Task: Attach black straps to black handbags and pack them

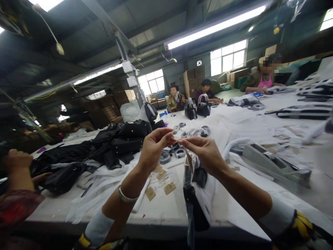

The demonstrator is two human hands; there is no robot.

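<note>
Left hand and right hand are raised over the white-covered counter, fingertips nearly meeting; each has thumb and forefinger pressed together, apparently on a thin pale string, though it is too fine to make out fully. Just beneath the right hand hangs a small brown card tag, in front of a black handbag with a gold-coloured buckle and clear wrapping at the counter's near edge; whether string and tag are joined cannot be told. The string looks almost weightless, limp and easy to lose between the fingers, so a fingertip pinch close to its end suits it best. The tag should be light and fairly stiff but could crease, and is better taken by its edges. The handbag seems heavier and yielding, its plastic wrapping probably slippery; its body offers a firmer hold than the wrapping. More tan card tags with pale strings lie on the counter left of the handbag. No brand or lettering can be read on the tags or the handbag.
</note>
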